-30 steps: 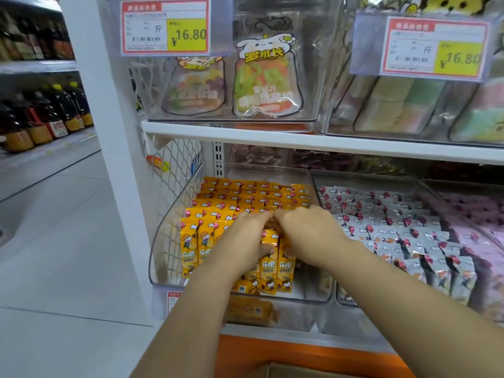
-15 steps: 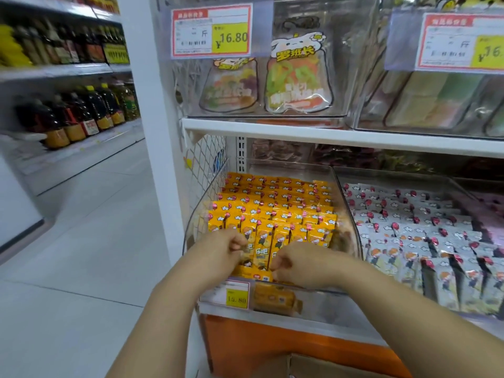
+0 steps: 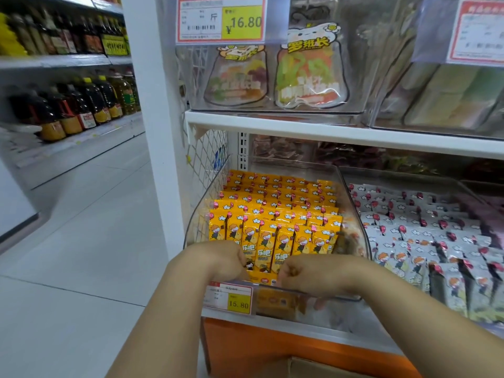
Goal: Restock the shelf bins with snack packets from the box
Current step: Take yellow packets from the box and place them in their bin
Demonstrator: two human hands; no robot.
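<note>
1. Yellow snack packets [image 3: 275,214] stand upright in tight rows, filling a clear plastic bin [image 3: 351,214] on the lower shelf.
2. Left hand [image 3: 222,261] is at the bin's front, fingers curled against the front-row packets; whether they grip one, I cannot tell.
3. Right hand [image 3: 308,276] sits just beside it, fingers curled fist-like; any hold is hidden.
4. Cardboard box [image 3: 321,369] edge shows below the orange shelf base [image 3: 272,347].
5. White snack packets [image 3: 425,236] fill the neighbouring bin.

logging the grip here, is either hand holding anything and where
Cannot tell for sure: left hand and right hand curl at the lower ends of the front-row yellow packets in the clear bin, fingertips hidden.
</note>
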